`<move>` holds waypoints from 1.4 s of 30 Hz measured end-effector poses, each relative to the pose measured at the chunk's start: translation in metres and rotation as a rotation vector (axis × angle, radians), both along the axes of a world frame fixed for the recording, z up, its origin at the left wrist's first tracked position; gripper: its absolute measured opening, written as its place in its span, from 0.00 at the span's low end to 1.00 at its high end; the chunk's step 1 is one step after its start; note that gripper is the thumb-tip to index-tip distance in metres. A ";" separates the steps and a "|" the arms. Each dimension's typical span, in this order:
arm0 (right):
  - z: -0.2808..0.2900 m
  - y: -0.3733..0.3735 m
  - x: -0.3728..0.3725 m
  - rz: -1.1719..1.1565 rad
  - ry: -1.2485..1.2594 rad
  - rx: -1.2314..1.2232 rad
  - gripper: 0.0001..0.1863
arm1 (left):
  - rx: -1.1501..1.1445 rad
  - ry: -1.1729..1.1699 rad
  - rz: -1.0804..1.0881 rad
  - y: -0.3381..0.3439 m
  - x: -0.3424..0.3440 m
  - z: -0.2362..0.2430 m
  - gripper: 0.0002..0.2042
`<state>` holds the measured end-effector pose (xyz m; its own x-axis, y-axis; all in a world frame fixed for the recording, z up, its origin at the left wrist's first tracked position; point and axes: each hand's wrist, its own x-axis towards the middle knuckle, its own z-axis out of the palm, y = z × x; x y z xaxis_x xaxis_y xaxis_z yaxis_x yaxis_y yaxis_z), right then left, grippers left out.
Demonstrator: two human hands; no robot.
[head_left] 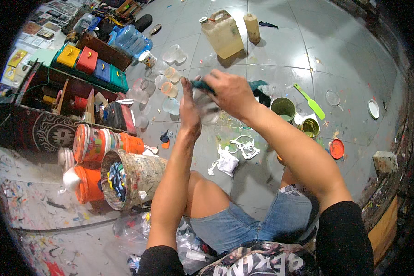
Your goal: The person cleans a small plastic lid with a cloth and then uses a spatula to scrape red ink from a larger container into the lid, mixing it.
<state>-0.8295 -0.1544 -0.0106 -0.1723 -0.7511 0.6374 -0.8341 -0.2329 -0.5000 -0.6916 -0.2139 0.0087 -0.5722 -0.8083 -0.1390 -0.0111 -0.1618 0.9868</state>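
My left hand (190, 112) is wrapped round a clear plastic cup (209, 112), which is smeared by motion. In my right hand (232, 92) is a dark green cloth (201, 85), pressed at the cup's upper rim; part of it hangs out beyond the hand on the far side. The fingers of the right hand are curled round the cloth. Several clear plastic cups (171, 106) stand on the floor just left of my hands. Below them lies a white crumpled cloth (226, 161) with straps.
Ahead stand a jug of yellowish liquid (223, 34) and a bottle (251, 27). To the right are an olive-green paint can (284, 109), a lime-green spatula (310, 102) and a red lid (336, 149). A paint-crusted bucket (140, 177) and orange tubs (87, 184) stand left.
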 end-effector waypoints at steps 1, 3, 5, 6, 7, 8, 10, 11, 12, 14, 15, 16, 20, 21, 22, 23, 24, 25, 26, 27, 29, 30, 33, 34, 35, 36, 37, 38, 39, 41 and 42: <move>-0.004 -0.003 0.002 -0.052 -0.084 0.022 0.14 | -0.015 0.037 0.043 -0.002 0.001 0.001 0.44; -0.007 -0.005 0.013 -0.144 -0.303 0.129 0.18 | -0.152 0.202 0.091 -0.006 0.006 -0.001 0.43; -0.006 -0.010 0.023 -0.159 -0.411 0.140 0.19 | -0.294 0.320 0.109 -0.015 0.014 -0.005 0.41; -0.007 -0.010 0.025 -0.165 -0.462 0.150 0.20 | -0.360 0.335 0.091 -0.015 0.015 -0.006 0.41; -0.008 -0.010 0.025 -0.166 -0.475 0.155 0.20 | -0.427 0.350 0.073 -0.016 0.014 -0.006 0.41; -0.011 -0.011 0.027 -0.067 -0.647 0.306 0.21 | -0.493 0.364 0.055 -0.017 0.014 -0.007 0.41; -0.019 -0.013 0.030 0.138 -0.989 0.604 0.23 | -0.610 0.370 0.044 -0.019 0.014 -0.009 0.38; -0.023 -0.014 0.031 0.245 -1.157 0.753 0.24 | -0.608 0.402 0.048 -0.019 0.015 -0.010 0.36; -0.019 -0.012 0.032 0.262 -1.092 0.785 0.24 | -0.608 0.430 0.050 -0.020 0.016 -0.009 0.34; -0.010 -0.007 0.028 0.298 -0.961 0.845 0.24 | -0.496 0.428 0.073 -0.023 0.023 -0.007 0.38; 0.000 -0.002 0.023 0.252 -0.786 0.860 0.23 | -0.431 0.442 0.089 -0.023 0.023 -0.005 0.41; -0.004 -0.002 0.021 0.149 -0.625 0.666 0.22 | -0.366 0.455 0.105 -0.024 0.024 -0.003 0.43; 0.020 0.011 0.019 0.067 -0.117 0.165 0.15 | -0.335 0.417 0.127 -0.033 0.030 0.001 0.45; 0.024 0.012 0.016 0.081 0.018 0.124 0.14 | -0.330 0.408 0.125 -0.030 0.027 0.002 0.44; 0.025 0.012 0.015 0.096 0.152 0.083 0.12 | -0.325 0.397 0.122 -0.025 0.023 0.005 0.44; 0.014 0.006 0.014 0.074 0.251 -0.059 0.11 | -0.328 0.387 0.116 -0.024 0.021 0.004 0.44; 0.011 0.003 0.014 0.066 0.277 -0.075 0.10 | -0.333 0.376 0.109 -0.022 0.021 0.004 0.44; 0.008 0.002 0.013 0.059 0.303 -0.090 0.10 | -0.346 0.366 0.099 -0.024 0.021 0.004 0.45; 0.004 0.001 0.013 0.052 0.329 -0.106 0.09 | -0.359 0.355 0.090 -0.026 0.021 0.003 0.45; 0.003 0.000 0.016 0.055 0.301 -0.020 0.10 | -0.372 0.335 0.087 -0.029 0.023 0.001 0.45; 0.000 0.001 0.027 0.062 0.247 0.152 0.11 | -0.399 0.294 0.081 -0.034 0.027 -0.003 0.46; -0.002 0.004 0.032 0.132 0.143 0.174 0.12 | -0.366 0.306 0.073 -0.035 0.029 -0.005 0.46; -0.008 0.009 0.043 0.351 -0.156 0.186 0.13 | -0.286 0.349 0.032 -0.034 0.034 -0.007 0.46; -0.010 0.008 0.042 0.389 -0.191 0.186 0.13 | -0.272 0.368 0.008 -0.033 0.035 -0.005 0.46; -0.012 0.008 0.040 0.426 -0.226 0.186 0.13 | -0.258 0.386 -0.017 -0.033 0.036 -0.004 0.45; -0.010 0.008 0.041 0.474 -0.261 0.183 0.13 | -0.266 0.354 -0.002 -0.033 0.037 -0.005 0.45; -0.005 0.011 0.038 0.419 -0.137 0.263 0.12 | -0.273 0.321 0.014 -0.034 0.037 -0.007 0.45; -0.006 0.009 0.038 0.353 0.001 0.263 0.12 | -0.281 0.289 0.030 -0.036 0.037 -0.009 0.45; -0.009 0.009 0.033 0.276 0.142 0.266 0.11 | -0.320 0.242 0.031 -0.036 0.032 -0.009 0.44; -0.015 0.004 0.024 0.135 0.392 0.185 0.11 | -0.361 0.216 0.044 -0.034 0.021 -0.011 0.44; -0.015 0.002 0.026 0.121 0.385 0.121 0.09 | -0.383 0.195 0.047 -0.034 0.021 -0.011 0.44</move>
<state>-0.8040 -0.1524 -0.0258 0.1548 -0.8248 0.5439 -0.9358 -0.2990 -0.1870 -0.6710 -0.2483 -0.0026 -0.5191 -0.8065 0.2831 0.1801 0.2206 0.9586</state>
